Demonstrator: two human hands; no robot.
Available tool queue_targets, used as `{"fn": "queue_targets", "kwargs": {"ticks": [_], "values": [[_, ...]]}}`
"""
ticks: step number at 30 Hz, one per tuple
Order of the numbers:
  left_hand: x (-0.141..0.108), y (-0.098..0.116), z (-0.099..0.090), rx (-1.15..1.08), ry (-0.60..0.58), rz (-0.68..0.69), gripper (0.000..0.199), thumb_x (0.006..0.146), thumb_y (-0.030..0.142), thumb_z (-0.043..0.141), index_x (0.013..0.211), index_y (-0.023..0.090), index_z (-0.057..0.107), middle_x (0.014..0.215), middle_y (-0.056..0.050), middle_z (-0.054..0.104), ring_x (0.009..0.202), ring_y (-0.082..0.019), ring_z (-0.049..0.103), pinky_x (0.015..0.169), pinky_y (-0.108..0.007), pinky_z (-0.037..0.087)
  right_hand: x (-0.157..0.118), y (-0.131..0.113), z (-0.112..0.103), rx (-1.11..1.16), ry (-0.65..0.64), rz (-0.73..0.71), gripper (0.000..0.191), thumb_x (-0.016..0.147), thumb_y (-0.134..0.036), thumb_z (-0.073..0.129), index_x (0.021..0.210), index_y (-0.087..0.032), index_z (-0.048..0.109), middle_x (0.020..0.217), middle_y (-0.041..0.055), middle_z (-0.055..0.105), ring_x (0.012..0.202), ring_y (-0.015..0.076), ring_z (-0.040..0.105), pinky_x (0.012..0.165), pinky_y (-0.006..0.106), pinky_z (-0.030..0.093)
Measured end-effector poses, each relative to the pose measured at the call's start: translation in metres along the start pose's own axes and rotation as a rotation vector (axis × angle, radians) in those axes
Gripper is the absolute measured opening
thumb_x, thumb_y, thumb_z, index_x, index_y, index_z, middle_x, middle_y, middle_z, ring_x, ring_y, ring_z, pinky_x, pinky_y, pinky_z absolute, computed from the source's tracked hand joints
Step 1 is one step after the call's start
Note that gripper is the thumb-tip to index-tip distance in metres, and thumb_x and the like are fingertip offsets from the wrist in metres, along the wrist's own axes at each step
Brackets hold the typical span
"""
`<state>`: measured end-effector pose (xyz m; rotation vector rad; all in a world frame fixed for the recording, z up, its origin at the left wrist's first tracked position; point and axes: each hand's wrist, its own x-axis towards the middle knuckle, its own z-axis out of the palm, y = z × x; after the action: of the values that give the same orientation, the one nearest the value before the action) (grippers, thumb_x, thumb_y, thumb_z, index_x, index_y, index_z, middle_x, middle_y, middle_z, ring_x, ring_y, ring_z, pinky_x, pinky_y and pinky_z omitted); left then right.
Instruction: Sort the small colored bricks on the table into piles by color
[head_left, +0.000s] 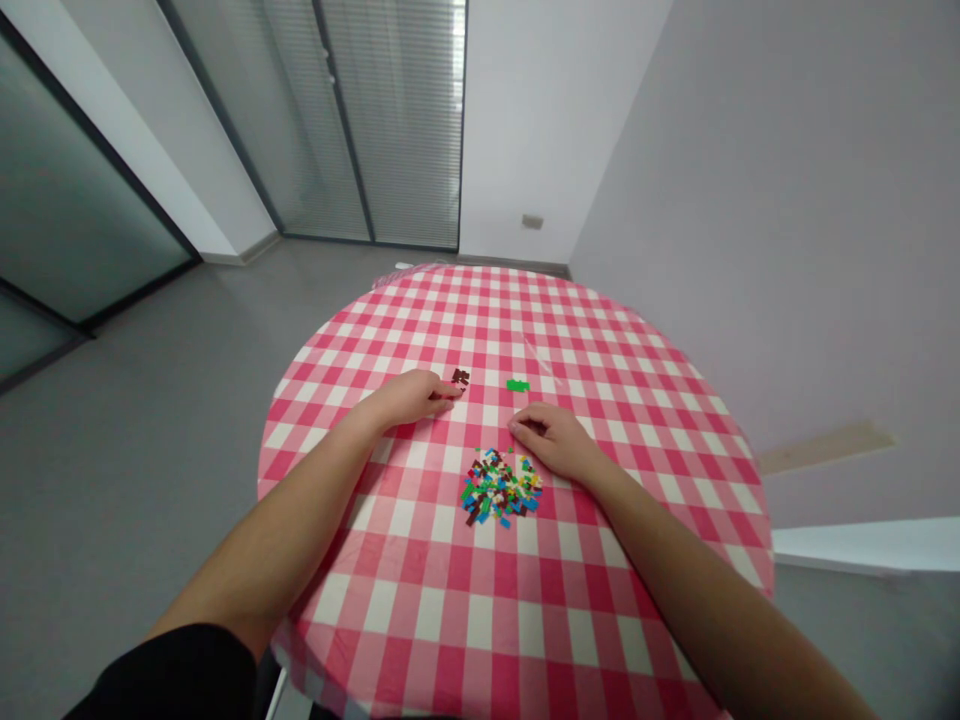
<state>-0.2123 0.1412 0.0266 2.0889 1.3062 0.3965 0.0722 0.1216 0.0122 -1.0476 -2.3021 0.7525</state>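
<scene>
Black sleeve (176,675), left hand (415,396) at brown pieces (460,377)

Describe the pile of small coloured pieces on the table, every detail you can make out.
The pile is a loose, roughly round scatter of many tiny pieces in blue, green, dark brown, white and yellow. They look like hard plastic, some oblong, lying at mixed angles and overlapping, with a few strays at the edges. It rests on the pink-and-white checked tablecloth, between the two forearms. The right hand is just beyond its far right side; contact is unclear. Finer shapes are too small to tell.
</scene>
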Motion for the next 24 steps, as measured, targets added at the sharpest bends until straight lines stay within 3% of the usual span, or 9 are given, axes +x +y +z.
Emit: {"fn": "queue_targets", "kwargs": {"ticks": [3,7,16,24], "values": [[0.001,0.002,0.0,0.13,0.014,-0.01,0.034,0.085,0.035,0.059,0.114,0.024,0.072,0.075,-0.005,0.07,0.062,-0.017,0.052,0.062,-0.028,0.031,0.0,0.0,0.0,0.008,0.002,0.001,0.015,0.088,-0.023,0.056,0.084,-0.019,0.069,0.081,0.0057,0.069,0.073,0.0179,0.062,0.065,0.029,0.046],[0.001,0.002,0.0,0.12,0.045,-0.021,0.036,0.084,0.034,0.061,0.117,0.025,0.071,0.079,-0.006,0.072,0.064,-0.018,0.054,0.062,-0.028,0.032,0.0,0.0,0.0,0.011,-0.004,0.007,0.015,0.089,-0.024,0.056,0.084,-0.019,0.069,0.082,0.0057,0.069,0.073,0.018,0.062,0.065,0.029,0.046],[0.0,0.007,0.003,0.063,-0.01,0.038,0.03,0.087,0.037,0.059,0.112,0.026,0.073,0.096,-0.007,0.075,0.074,-0.019,0.059,0.067,-0.027,0.036,0.0,0.0,0.001,0.013,-0.01,0.009,0.016,0.089,-0.024,0.055,0.085,-0.019,0.07,0.082,0.0058,0.069,0.073,0.018,0.062,0.064,0.029,0.045],[0.0,0.014,0.003,0.182,0.04,-0.025,0.031,0.089,0.04,0.056,0.112,0.025,0.072,0.084,-0.008,0.073,0.065,-0.019,0.055,0.065,-0.028,0.033,0.001,-0.001,0.001,0.012,-0.025,-0.007,0.014,0.087,-0.022,0.057,0.086,-0.019,0.07,0.081,0.0054,0.068,0.071,0.0177,0.061,0.065,0.03,0.046]]}}
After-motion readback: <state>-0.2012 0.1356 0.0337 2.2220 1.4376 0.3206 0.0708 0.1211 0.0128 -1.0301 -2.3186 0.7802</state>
